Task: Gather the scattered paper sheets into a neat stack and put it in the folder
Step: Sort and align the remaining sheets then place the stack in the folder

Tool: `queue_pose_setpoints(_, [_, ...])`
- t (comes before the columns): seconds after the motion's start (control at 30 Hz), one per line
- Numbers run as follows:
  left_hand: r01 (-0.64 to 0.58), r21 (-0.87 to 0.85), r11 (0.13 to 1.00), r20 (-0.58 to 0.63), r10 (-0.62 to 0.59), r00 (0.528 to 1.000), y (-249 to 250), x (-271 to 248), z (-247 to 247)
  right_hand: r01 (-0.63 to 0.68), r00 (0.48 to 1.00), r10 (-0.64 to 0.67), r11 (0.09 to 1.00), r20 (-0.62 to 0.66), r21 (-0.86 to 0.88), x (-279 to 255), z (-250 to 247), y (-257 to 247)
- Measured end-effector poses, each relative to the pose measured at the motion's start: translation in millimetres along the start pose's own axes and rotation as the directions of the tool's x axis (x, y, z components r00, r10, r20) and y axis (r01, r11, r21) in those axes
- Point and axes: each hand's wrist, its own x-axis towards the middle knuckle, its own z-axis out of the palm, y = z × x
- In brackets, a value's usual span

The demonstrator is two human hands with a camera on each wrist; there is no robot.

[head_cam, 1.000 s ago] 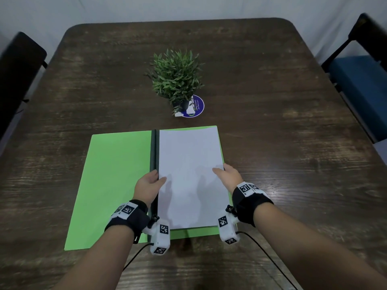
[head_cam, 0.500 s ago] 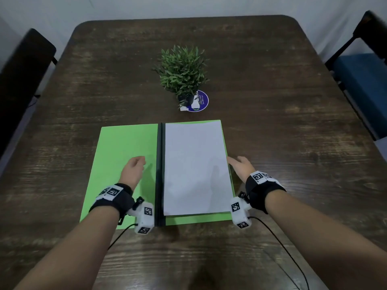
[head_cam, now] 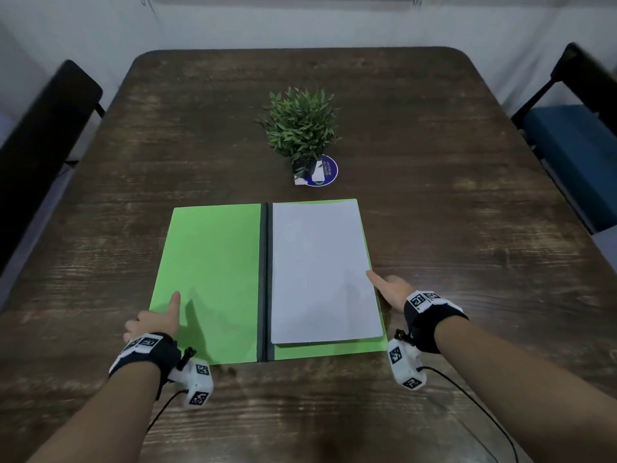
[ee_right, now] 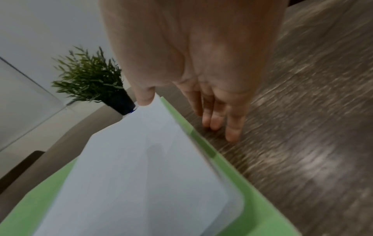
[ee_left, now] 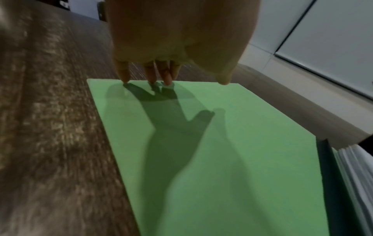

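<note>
Left hand (head_cam: 157, 320): fingers straight and slightly spread, holding nothing. Hand sits at the outer left edge of the folder (head_cam: 213, 279). In the left wrist view its fingertips (ee_left: 167, 79) reach down toward the green cover; actual contact cannot be confirmed.

Right hand (head_cam: 392, 290): relaxed, fingers extended, grasping nothing. It sits just outside the folder's right edge. In the right wrist view its fingers (ee_right: 232, 126) hang over bare wood and the thumb lines up with the paper's edge; whether it touches cannot be told.

Between the two hands: folder lies open and flat, a matte bright-green rectangle of thin card with a dark spine strip (head_cam: 266, 282) down the middle. Left leaf is bare green.

Paper stack (head_cam: 322, 272): white, smooth, rectangular, edges squared up, lying on the right leaf just inside the right hand. A narrow green margin shows along its near and right sides. Left wrist view shows several sheet edges layered at the side.

Desk (head_cam: 467, 212): dark brown wood, coarse grain with pale worn streaks, rounded corners.

Beyond the folder, well past both hands: small plant (head_cam: 300, 128) with thin spiky green leaves in a dark pot, standing on a round blue coaster (head_cam: 329, 172).

Far sides: black chair (head_cam: 40, 152) beyond the left hand, chair with blue seat (head_cam: 574, 152) beyond the right.
</note>
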Motion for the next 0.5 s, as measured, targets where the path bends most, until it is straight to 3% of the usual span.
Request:
queue_pose_setpoints(0.17, [0.045,-0.056,0.997,0.021,-0.044,0.999,-2.7,5.3,-3.6,0.063,0.998,-0.065,0.996,0.025,0.070,2.9,24.1,-9.4])
queue_pose_setpoints(0.5, [0.036,-0.003,0.999,0.142,-0.035,0.989,1.6,-5.4,-42.8,0.051,0.997,-0.055,0.996,0.059,0.067,-1.1,24.0,-15.6])
